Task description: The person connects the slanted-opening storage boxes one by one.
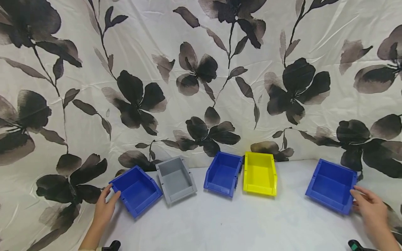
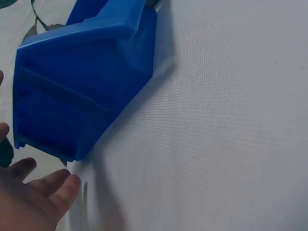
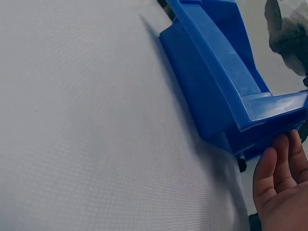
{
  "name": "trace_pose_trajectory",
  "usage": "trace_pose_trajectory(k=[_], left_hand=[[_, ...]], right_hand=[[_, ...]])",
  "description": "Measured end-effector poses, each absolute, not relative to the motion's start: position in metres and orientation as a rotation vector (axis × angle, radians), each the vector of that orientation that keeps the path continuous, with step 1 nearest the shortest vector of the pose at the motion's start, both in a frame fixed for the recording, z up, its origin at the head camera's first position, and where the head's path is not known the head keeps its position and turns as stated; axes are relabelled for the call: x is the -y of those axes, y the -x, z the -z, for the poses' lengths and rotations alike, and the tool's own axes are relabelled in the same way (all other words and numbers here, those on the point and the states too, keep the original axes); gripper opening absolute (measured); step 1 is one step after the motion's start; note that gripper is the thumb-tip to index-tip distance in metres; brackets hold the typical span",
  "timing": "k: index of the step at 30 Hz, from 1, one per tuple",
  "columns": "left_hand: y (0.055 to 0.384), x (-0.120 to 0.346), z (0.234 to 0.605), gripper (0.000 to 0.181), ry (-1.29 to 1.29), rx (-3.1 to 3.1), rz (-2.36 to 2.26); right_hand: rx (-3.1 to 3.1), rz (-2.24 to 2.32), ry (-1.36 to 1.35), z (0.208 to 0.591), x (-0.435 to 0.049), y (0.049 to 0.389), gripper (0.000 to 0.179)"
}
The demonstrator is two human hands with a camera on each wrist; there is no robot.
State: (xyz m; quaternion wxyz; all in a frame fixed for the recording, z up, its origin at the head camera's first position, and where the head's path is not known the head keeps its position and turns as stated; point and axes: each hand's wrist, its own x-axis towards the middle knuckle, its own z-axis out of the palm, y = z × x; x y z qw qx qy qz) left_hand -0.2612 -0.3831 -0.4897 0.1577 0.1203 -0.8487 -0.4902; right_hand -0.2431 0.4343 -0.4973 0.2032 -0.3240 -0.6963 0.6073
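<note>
A blue storage bin [image 1: 136,191] sits at the left end of a row on the white table. My left hand [image 1: 105,204] is at its outer left edge, thumb and forefinger apart near the rim. The left wrist view shows the fingers of this hand [image 2: 36,199] spread beside the bin's side wall [image 2: 72,91]. At the far right stands another blue bin [image 1: 332,186], turned at an angle. My right hand [image 1: 372,211] touches its right side. In the right wrist view, nearly straight fingers [image 3: 284,168] lie against the bin [image 3: 202,72] below its rim; the thumb is hidden there.
Between the two outer bins stand a grey bin [image 1: 176,179], a third blue bin [image 1: 223,174] and a yellow bin [image 1: 260,173]. White cloth [image 1: 220,226] covers the table. A flower-patterned curtain [image 1: 201,104] hangs behind the bins.
</note>
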Motion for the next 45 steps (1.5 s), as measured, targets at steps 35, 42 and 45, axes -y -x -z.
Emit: trace_pose_trajectory(k=[35,42,45], left_hand=[[0.281,0.369,0.493,0.06,-0.513,2.184,1.409],[0.273,0.365,0.477,0.065,-0.516,2.245,1.412],[0.268,0.36,0.468,0.065,-0.487,2.264,1.42]], right_hand=[[2.064,-1.777,0.874,0.501,-0.421,0.264,0.072],[2.075,-1.804,0.881,0.499,-0.425,0.265,0.074],[2.071,-1.81,0.884,0.498,-0.427,0.266,0.073]])
